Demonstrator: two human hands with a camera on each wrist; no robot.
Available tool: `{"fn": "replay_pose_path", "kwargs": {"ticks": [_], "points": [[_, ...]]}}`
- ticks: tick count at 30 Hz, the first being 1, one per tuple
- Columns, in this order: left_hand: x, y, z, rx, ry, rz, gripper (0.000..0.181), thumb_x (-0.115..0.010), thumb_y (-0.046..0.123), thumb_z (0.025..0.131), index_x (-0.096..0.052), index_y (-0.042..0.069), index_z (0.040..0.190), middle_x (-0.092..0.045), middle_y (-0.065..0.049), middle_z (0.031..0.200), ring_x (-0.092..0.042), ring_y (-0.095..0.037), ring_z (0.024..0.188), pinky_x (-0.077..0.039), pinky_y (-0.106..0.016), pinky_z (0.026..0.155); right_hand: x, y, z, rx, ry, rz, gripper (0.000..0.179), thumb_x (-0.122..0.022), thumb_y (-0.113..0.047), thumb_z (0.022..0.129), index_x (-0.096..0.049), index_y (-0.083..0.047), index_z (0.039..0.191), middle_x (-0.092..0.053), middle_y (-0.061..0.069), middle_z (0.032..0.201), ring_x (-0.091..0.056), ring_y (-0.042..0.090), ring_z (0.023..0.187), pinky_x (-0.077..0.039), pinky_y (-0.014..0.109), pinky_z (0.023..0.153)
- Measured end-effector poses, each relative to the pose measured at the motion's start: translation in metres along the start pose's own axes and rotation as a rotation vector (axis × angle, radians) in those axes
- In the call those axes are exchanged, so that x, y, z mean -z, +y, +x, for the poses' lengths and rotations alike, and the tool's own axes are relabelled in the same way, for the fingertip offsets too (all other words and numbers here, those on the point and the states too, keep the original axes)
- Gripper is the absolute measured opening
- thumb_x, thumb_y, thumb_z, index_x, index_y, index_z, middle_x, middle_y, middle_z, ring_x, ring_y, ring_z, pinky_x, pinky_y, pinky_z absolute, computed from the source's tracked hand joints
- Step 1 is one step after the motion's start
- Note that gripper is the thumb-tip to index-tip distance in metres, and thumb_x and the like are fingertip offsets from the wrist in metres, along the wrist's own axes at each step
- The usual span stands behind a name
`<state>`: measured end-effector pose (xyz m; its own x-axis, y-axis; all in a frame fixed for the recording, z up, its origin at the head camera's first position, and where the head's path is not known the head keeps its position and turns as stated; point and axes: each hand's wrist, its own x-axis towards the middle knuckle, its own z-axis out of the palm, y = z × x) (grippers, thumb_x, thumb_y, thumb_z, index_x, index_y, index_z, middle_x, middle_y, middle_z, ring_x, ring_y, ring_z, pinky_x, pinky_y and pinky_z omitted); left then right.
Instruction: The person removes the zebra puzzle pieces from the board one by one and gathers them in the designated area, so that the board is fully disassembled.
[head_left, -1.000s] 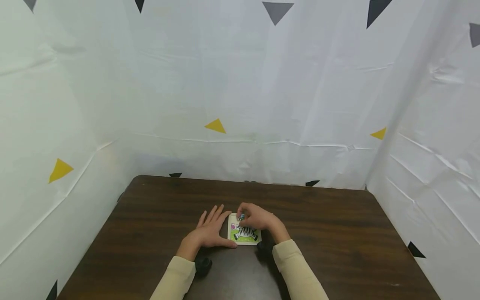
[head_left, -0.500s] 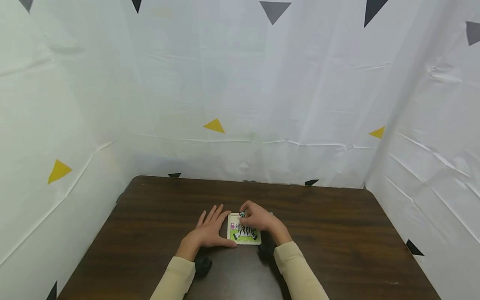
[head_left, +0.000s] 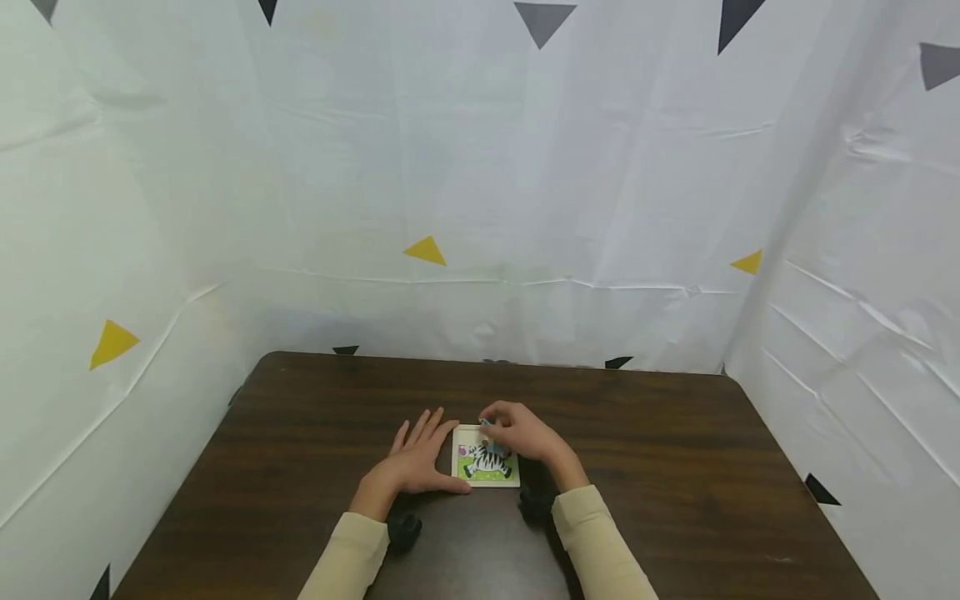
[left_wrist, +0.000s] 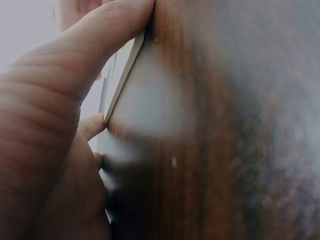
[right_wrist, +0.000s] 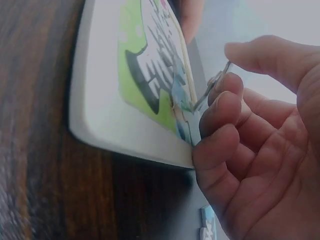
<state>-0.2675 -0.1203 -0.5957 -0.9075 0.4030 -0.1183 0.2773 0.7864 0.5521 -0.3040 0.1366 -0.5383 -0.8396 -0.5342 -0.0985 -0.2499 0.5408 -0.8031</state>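
A small square zebra puzzle [head_left: 486, 463] with a pale wooden frame lies flat on the dark table. My left hand [head_left: 414, 463] is spread beside it, thumb at the near left corner and index fingertip at the far left corner. In the left wrist view the thumb [left_wrist: 95, 45] lies along the frame's edge [left_wrist: 125, 75]. Over the puzzle's far right part, my right hand [head_left: 521, 431] pinches a thin puzzle piece [right_wrist: 214, 86] between thumb and fingertips. That piece is tilted on edge, its lower end close over the picture. Its printed face is mostly hidden.
Another light blue and white puzzle piece [right_wrist: 207, 222] lies on the table past the frame, seen in the right wrist view. The brown wood table [head_left: 660, 467] stretches out on both sides. White curtains [head_left: 480, 167] with printed triangles stand behind and beside it.
My right hand has shifted slightly right and turned the pinched piece, uncovering more of the zebra's back and a blue patch. My left hand stays at the frame.
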Motion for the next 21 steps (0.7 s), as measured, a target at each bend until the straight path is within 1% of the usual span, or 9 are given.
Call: {"fn": "replay_pose_path", "kwargs": {"ticks": [5, 8, 10, 13, 16, 17, 21], "points": [[0.000, 0.000, 0.000, -0.002, 0.004, -0.005, 0.125, -0.081, 0.082, 0.073, -0.028, 0.025, 0.172, -0.006, -0.008, 0.184, 0.001, -0.034, 0.171, 0.005, -0.067, 0.133, 0.001, -0.001, -0.003, 0.021, 0.021, 0.007, 0.043, -0.061, -0.030, 0.112, -0.064, 0.000, 0.143, -0.064, 0.016, 0.076, -0.048, 0.011, 0.056, -0.043, 0.028, 0.056], [-0.001, -0.001, 0.000, -0.008, 0.009, -0.008, 0.126, -0.080, 0.084, 0.073, -0.028, 0.025, 0.172, -0.006, -0.009, 0.184, 0.001, -0.034, 0.171, 0.004, -0.067, 0.133, 0.002, -0.001, -0.006, 0.039, 0.049, 0.014, 0.044, -0.061, -0.031, 0.112, -0.063, 0.000, 0.143, -0.064, 0.019, 0.077, -0.047, 0.011, 0.058, -0.043, 0.028, 0.057], [-0.002, -0.001, 0.000, -0.012, 0.015, -0.006, 0.128, -0.079, 0.086, 0.072, -0.029, 0.024, 0.171, -0.008, -0.010, 0.183, 0.000, -0.035, 0.170, 0.003, -0.067, 0.133, 0.004, -0.001, -0.009, 0.059, 0.072, 0.011, 0.044, -0.061, -0.031, 0.112, -0.063, -0.001, 0.144, -0.062, 0.016, 0.076, -0.046, 0.011, 0.058, -0.043, 0.029, 0.058], [-0.002, 0.000, -0.001, -0.015, 0.014, -0.005, 0.129, -0.077, 0.089, 0.072, -0.027, 0.023, 0.172, -0.007, -0.010, 0.183, -0.001, -0.036, 0.170, 0.003, -0.068, 0.133, 0.009, -0.002, -0.014, 0.080, 0.110, 0.000, 0.044, -0.064, -0.031, 0.110, -0.063, -0.003, 0.145, -0.059, 0.008, 0.075, -0.046, 0.011, 0.059, -0.043, 0.028, 0.058], [0.001, 0.002, -0.003, -0.021, 0.017, -0.026, 0.130, -0.077, 0.089, 0.071, -0.029, 0.022, 0.171, -0.009, -0.013, 0.183, -0.002, -0.039, 0.170, 0.003, -0.070, 0.132, 0.015, -0.002, -0.020, 0.090, 0.140, -0.015, 0.044, -0.067, -0.031, 0.109, -0.064, -0.006, 0.145, -0.056, 0.001, 0.076, -0.045, 0.011, 0.060, -0.042, 0.027, 0.058], [0.003, 0.004, -0.004, -0.022, 0.018, -0.038, 0.129, -0.078, 0.088, 0.072, -0.029, 0.021, 0.171, -0.010, -0.014, 0.183, -0.002, -0.040, 0.169, 0.003, -0.070, 0.131, 0.018, -0.003, -0.022, 0.092, 0.148, -0.017, 0.044, -0.068, -0.030, 0.108, -0.065, -0.007, 0.145, -0.056, 0.000, 0.076, -0.045, 0.011, 0.060, -0.042, 0.027, 0.059], [0.005, 0.005, -0.006, -0.022, 0.015, -0.036, 0.129, -0.080, 0.086, 0.072, -0.028, 0.022, 0.171, -0.009, -0.015, 0.183, -0.002, -0.040, 0.169, 0.003, -0.071, 0.131, 0.025, -0.004, -0.031, 0.098, 0.167, -0.013, 0.041, -0.070, -0.028, 0.107, -0.067, -0.008, 0.142, -0.058, 0.000, 0.077, -0.047, 0.010, 0.063, -0.043, 0.027, 0.062]]}}
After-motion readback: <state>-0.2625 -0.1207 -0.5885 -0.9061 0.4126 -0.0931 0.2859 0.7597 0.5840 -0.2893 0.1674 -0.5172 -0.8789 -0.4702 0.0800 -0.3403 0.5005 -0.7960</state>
